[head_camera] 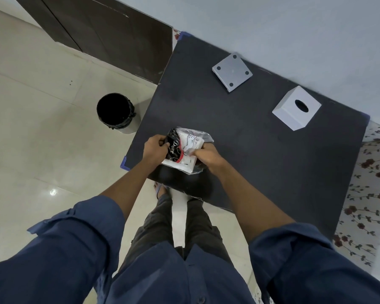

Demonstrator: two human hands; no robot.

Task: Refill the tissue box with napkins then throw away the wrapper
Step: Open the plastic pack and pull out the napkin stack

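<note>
Hands work the clear plastic napkin pack (185, 150) open at the dark counter's (250, 139) near edge: left hand (155, 148) and right hand (206, 153) both grip its wrapper. Next, probably, napkins go into the white cube tissue box (296, 108).

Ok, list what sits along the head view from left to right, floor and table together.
Black bin → left hand → napkin pack → right hand → grey base plate → white tissue box.
</note>
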